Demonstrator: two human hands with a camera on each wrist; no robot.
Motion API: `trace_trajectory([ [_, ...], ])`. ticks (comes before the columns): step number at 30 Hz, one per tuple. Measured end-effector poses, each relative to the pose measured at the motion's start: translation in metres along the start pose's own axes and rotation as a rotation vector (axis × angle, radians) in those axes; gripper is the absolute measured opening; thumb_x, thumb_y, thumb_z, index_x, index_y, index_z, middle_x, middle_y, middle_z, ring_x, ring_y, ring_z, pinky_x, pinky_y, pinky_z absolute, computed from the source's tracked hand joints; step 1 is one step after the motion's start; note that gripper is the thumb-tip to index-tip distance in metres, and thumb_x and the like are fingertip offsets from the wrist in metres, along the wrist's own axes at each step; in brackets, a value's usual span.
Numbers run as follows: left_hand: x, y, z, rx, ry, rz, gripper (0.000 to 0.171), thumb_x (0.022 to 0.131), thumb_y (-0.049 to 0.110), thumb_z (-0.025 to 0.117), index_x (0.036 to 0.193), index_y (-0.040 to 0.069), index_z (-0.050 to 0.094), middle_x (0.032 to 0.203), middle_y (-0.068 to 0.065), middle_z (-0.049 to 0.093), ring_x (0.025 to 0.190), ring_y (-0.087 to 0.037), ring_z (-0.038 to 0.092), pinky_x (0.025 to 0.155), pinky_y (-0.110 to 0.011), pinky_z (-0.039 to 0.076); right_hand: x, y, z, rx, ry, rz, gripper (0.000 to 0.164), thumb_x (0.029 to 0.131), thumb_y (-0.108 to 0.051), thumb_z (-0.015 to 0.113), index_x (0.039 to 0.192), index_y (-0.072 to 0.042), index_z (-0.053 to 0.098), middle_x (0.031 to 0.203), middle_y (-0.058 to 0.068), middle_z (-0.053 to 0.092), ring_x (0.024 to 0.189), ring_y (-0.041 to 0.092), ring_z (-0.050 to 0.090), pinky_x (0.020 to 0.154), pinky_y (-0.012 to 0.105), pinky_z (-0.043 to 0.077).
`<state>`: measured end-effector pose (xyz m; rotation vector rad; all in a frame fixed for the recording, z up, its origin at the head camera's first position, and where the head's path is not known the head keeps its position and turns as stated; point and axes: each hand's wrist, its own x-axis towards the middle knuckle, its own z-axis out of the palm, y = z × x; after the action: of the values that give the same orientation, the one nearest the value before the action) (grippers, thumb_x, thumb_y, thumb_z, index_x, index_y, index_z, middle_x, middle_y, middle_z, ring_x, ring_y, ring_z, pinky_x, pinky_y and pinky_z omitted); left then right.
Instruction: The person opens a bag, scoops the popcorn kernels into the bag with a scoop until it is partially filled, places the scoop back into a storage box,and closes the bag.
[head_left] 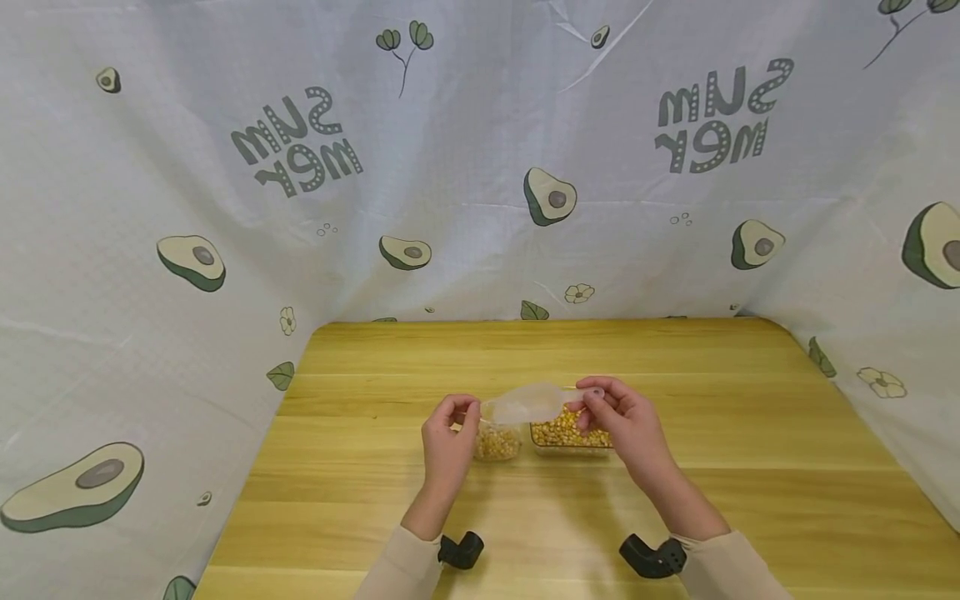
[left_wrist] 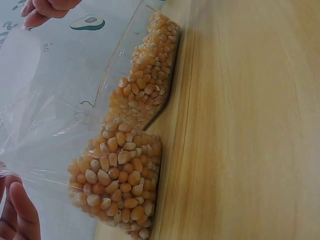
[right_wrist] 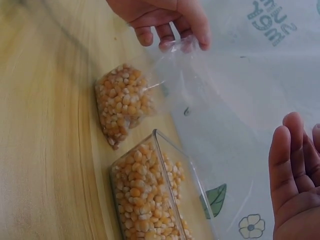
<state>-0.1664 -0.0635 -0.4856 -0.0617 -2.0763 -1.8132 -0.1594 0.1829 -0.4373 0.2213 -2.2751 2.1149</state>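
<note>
My left hand (head_left: 448, 442) pinches the upper edge of a clear plastic bag (right_wrist: 175, 65). Corn kernels (left_wrist: 117, 180) fill the bag's lower part, which rests on the table. In the head view my right hand (head_left: 626, 423) holds a translucent white scoop (head_left: 527, 404) by its handle, thumb and fingers together. The scoop's bowl points left, reaching the bag's mouth and overlapping the corn behind it. A clear rectangular box (right_wrist: 157, 145) with more corn kernels (right_wrist: 145, 190) stands just right of the bag, below my right hand.
The wooden table (head_left: 337, 483) spreads around the bag and box. A pale curtain (head_left: 465, 167) printed with avocados hangs behind the table and along both sides. Black camera mounts (head_left: 654, 557) sit on both wrists.
</note>
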Motion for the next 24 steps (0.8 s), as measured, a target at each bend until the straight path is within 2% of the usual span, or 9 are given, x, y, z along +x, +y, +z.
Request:
trace_trajectory([
  [6,0.000,0.000,-0.001,-0.002,0.011,-0.014,0.006,0.095,0.013,0.069,0.093,0.009,0.073,0.080,-0.010,0.068,0.066,-0.008,0.058,0.049,-0.018,0.044,-0.003,0.000,-0.006,0.038,0.028,0.019,0.035,0.104,-0.023,0.054,0.124,0.005,0.054,0.091,-0.005,0.074,0.069,0.008,0.064,0.070,0.025,0.059],
  [12,0.001,0.003,0.001,0.035,0.030,-0.039,0.006,0.094,0.007,0.067,0.094,0.004,0.072,0.080,-0.013,0.068,0.065,-0.010,0.057,0.049,-0.016,0.042,-0.005,0.002,-0.013,0.069,0.056,0.008,0.028,0.103,-0.024,0.055,0.120,-0.002,0.059,0.091,-0.002,0.075,0.069,0.010,0.063,0.068,0.025,0.058],
  [16,-0.001,0.015,0.001,0.037,0.036,-0.045,0.006,0.094,0.001,0.066,0.093,-0.002,0.071,0.079,-0.018,0.067,0.064,-0.011,0.056,0.049,-0.015,0.041,-0.007,0.006,-0.020,0.077,0.059,-0.021,0.024,0.104,-0.023,0.054,0.119,-0.005,0.060,0.092,0.001,0.075,0.068,0.010,0.064,0.069,0.026,0.058],
  [20,-0.005,0.031,-0.002,0.020,0.032,-0.029,0.007,0.094,0.001,0.065,0.092,-0.004,0.070,0.079,-0.018,0.066,0.064,-0.011,0.057,0.049,-0.016,0.042,-0.009,0.011,-0.028,0.073,0.078,-0.023,0.023,0.104,-0.025,0.054,0.119,-0.009,0.061,0.093,-0.003,0.075,0.069,0.009,0.063,0.069,0.026,0.058],
  [24,-0.006,0.035,-0.003,0.009,0.028,-0.026,0.007,0.094,0.001,0.065,0.093,-0.004,0.070,0.079,-0.019,0.066,0.064,-0.012,0.057,0.047,-0.016,0.041,-0.012,0.014,-0.038,0.069,0.103,-0.010,0.023,0.103,-0.026,0.054,0.119,-0.010,0.061,0.093,-0.006,0.075,0.069,0.008,0.063,0.069,0.024,0.058],
])
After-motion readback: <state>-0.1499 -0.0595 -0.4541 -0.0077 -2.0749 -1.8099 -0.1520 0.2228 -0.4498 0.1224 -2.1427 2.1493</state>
